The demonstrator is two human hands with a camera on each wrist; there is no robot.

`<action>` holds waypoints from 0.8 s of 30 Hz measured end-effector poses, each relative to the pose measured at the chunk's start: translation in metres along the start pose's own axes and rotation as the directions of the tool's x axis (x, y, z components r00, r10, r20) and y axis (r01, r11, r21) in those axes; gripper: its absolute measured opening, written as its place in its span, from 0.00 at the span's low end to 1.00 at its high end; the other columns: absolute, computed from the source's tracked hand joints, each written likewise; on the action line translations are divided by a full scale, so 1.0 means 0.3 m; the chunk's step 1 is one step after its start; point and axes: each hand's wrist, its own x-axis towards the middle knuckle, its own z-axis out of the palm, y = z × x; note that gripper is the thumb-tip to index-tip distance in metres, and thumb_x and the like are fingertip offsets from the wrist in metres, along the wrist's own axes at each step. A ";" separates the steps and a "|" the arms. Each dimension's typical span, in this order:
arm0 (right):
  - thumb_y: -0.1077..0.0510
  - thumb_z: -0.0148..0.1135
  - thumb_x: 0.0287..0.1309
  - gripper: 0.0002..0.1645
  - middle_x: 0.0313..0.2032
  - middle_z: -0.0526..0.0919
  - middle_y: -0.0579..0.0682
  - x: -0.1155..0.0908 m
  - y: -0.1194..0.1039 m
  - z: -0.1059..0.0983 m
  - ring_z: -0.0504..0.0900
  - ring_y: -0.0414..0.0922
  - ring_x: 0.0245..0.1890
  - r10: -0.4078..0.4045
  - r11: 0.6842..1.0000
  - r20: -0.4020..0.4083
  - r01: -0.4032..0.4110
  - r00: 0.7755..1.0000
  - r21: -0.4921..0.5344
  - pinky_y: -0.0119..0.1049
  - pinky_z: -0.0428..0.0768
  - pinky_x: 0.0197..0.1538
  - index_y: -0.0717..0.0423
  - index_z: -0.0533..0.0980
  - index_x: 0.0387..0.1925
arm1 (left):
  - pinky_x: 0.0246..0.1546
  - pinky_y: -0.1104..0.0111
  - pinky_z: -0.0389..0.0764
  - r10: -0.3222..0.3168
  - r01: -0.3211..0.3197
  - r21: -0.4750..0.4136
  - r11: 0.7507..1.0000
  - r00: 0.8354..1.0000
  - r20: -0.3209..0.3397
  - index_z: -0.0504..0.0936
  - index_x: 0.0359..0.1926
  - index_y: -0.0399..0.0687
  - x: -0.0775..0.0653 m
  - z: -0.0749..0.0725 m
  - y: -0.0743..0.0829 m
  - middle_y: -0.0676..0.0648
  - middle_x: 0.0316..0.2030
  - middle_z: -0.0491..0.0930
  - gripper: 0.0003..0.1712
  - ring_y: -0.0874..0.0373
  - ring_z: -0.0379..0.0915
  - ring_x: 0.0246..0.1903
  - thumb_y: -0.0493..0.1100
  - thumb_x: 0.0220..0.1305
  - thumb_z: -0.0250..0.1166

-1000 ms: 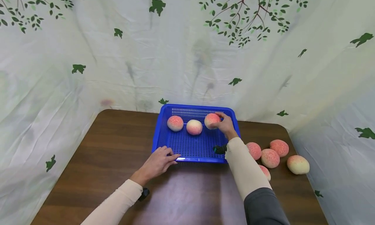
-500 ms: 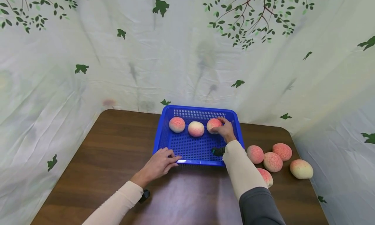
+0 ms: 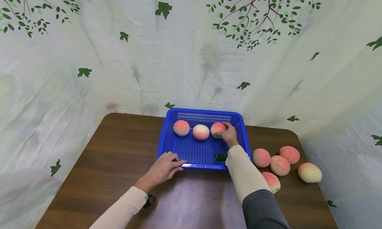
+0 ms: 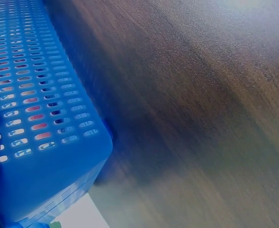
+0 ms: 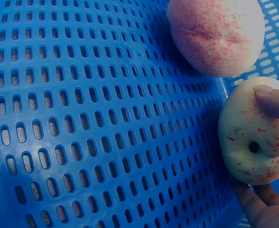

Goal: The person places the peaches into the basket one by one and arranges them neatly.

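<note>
Toward the back of the brown wood-grain worktop [image 3: 125, 146], a blue perforated plastic basket [image 3: 206, 166] holds three peaches in a row along its far half. The person's right hand [image 3: 229, 135] grasps the rightmost peach [image 3: 217, 128], thumb on one side and fingers on the other, inside the basket near its far right corner. Just beside that fruit is the middle peach [image 3: 201, 132], creamy with a pink blush; the leftmost peach [image 3: 181, 128], pinker on top, sits a little apart from it. The left hand [image 3: 163, 166] rests at the near rim, toward the left corner, index finger and thumb pointing along it; whether the fingers close round the rim I cannot tell. Outside the basket, to its right, five loose peaches [image 3: 280, 165] lie on the worktop: four pinkish ones grouped together, the nearest partly behind the cream right sleeve [image 3: 246, 169], and a yellower one by the right edge. Behind hangs a pale fabric backdrop [image 3: 185, 56] printed with green leaves and branches.
</note>
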 end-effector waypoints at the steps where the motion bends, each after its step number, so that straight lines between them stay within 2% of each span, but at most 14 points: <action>1: 0.70 0.76 0.39 0.45 0.62 0.71 0.61 0.000 0.000 0.001 0.68 0.56 0.62 0.004 1.000 0.000 -0.004 1.000 -0.010 0.48 0.66 0.64 0.61 0.68 0.62 | 0.30 0.69 0.65 0.000 0.000 -0.002 1.000 1.000 -0.005 0.87 0.46 0.50 0.000 0.000 0.001 0.54 0.28 0.73 0.15 0.59 0.63 0.28 0.45 0.56 0.71; 10: 0.66 0.76 0.41 0.46 0.62 0.69 0.61 -0.006 -0.006 0.001 0.67 0.57 0.62 0.009 1.000 0.009 -0.009 1.000 -0.030 0.49 0.67 0.63 0.60 0.66 0.64 | 0.29 0.69 0.63 0.035 -0.036 -0.006 0.999 0.998 -0.057 0.88 0.44 0.50 0.001 0.017 -0.001 0.54 0.27 0.72 0.15 0.58 0.62 0.27 0.44 0.54 0.72; 17: 0.64 0.73 0.48 0.44 0.61 0.66 0.64 -0.023 -0.049 -0.018 0.67 0.58 0.60 0.004 1.000 0.042 -0.004 0.999 -0.001 0.50 0.70 0.60 0.59 0.65 0.66 | 0.29 0.70 0.62 0.018 -0.018 0.000 1.000 0.999 -0.042 0.88 0.45 0.50 -0.007 0.016 -0.002 0.54 0.27 0.72 0.15 0.59 0.62 0.27 0.44 0.55 0.71; 24: 0.57 0.69 0.56 0.40 0.65 0.61 0.65 -0.067 -0.102 -0.075 0.61 0.60 0.65 -0.019 1.000 0.072 0.019 0.997 0.004 0.54 0.64 0.64 0.60 0.62 0.66 | 0.29 0.70 0.62 0.004 -0.004 0.001 1.000 0.999 -0.036 0.88 0.45 0.50 -0.008 0.012 -0.003 0.54 0.27 0.71 0.14 0.59 0.61 0.27 0.44 0.56 0.70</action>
